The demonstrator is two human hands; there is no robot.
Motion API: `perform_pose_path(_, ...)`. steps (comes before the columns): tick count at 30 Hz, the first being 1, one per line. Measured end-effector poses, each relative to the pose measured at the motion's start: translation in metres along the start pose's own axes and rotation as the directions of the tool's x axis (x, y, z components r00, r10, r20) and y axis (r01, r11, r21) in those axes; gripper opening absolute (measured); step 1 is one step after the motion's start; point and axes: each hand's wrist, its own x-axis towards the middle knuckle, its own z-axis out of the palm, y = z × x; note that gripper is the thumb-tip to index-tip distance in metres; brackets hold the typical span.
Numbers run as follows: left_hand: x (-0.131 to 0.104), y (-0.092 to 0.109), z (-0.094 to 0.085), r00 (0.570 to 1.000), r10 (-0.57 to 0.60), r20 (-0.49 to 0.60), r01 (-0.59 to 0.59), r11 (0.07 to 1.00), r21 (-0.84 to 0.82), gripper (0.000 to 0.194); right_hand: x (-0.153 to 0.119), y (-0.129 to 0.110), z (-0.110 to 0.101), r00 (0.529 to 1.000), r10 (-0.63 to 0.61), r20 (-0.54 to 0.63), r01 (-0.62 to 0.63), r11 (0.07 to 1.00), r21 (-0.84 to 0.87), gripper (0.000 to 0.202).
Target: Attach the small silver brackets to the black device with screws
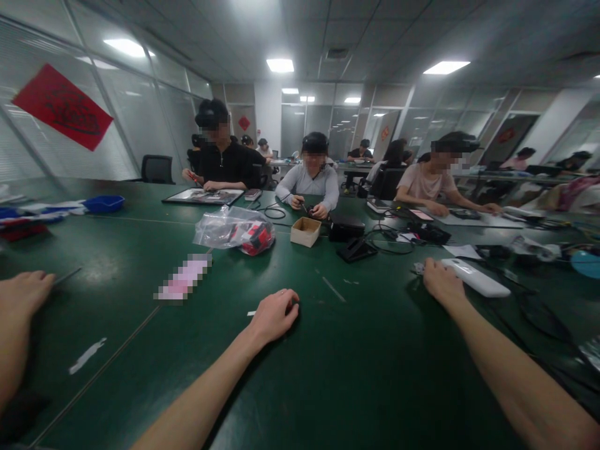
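My left hand (276,314) rests palm-down on the green table, its fingers loosely bent and the thumb a little apart. Nothing shows in it. A small white scrap (252,313) lies beside its wrist. Farther right, my right hand (442,281) has its fingers closed at a small silvery piece (417,269), whose kind I cannot make out. Just right of that hand lies a long white rounded device (478,279), partly behind the fingers.
A clear plastic bag (213,228) with red and black contents, a small open box (305,232) and a black stand (356,249) lie ahead. Cables (529,306) crowd the right. Another person's hand (28,290) is at far left. Several people sit across the table.
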Motion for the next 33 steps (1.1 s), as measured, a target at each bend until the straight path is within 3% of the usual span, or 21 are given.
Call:
perform_pose_path(9, 0.0, 0.003, 0.0, 1.0, -0.018, 0.018, 0.018, 1.0, 0.01, 0.015, -0.011, -0.002, -0.009, 0.998, -0.059, 0.026, 0.06, 0.998, -0.029, 0.032)
perform_pose_path(33, -0.001, 0.001, 0.001, 1.0, 0.003, 0.004, -0.003, 1.0, 0.021, 0.013, -0.012, -0.003, -0.012, 0.996, -0.076, 0.05, 0.078, 0.996, -0.038, 0.033)
